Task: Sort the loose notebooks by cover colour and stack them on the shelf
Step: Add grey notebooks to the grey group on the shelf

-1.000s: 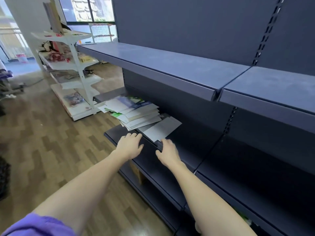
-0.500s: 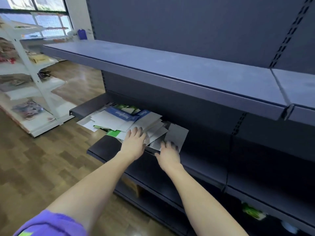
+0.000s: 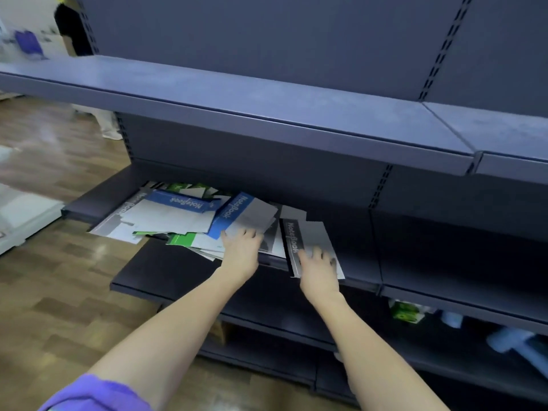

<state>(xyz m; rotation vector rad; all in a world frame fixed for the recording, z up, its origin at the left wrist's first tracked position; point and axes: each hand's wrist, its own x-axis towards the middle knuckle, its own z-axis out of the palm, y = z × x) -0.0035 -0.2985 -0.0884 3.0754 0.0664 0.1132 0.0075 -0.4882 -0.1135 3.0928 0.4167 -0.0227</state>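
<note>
One camera only, worn on the person's head. It looks forward and down along both outstretched arms at the dark shelving, close enough that the upper shelf fills the width. The wide lens bends the shelf edges; wooden floor shows at left. No second view shares anything.

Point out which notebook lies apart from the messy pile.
The grey-spined notebook under the right hand; the blue and green ones overlap in the pile to its left.
</note>
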